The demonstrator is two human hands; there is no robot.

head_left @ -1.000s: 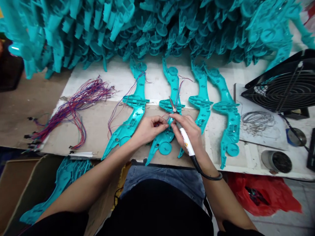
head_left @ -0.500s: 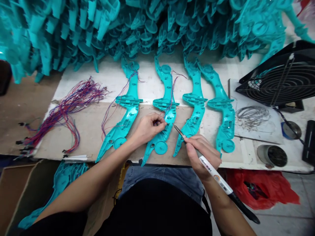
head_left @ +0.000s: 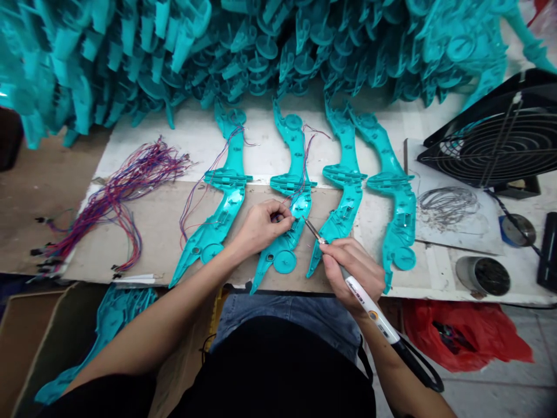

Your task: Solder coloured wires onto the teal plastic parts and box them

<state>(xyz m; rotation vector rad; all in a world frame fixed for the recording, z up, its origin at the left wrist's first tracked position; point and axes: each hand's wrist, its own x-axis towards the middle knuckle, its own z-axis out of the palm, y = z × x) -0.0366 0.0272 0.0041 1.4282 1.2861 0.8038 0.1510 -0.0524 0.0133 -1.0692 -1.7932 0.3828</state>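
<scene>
Since half a second ago the right hand (head_left: 354, 273) has nudged its white-handled soldering iron (head_left: 348, 273) closer, tip now near the left hand (head_left: 261, 223), whose fingers stay pinched on thin red wires over the 2nd curved teal plastic shell (head_left: 289, 220). Soldering seems imminent; next, tip must meet the joint. 4 shells lie in a row; a loose wire bundle (head_left: 117, 191) lies left.

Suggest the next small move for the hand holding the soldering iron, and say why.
Probably ease the soldering iron tip forward onto the spot the left hand pinches on the teal shell. The right hand holds the tip just short of it, pointed that way.
</scene>
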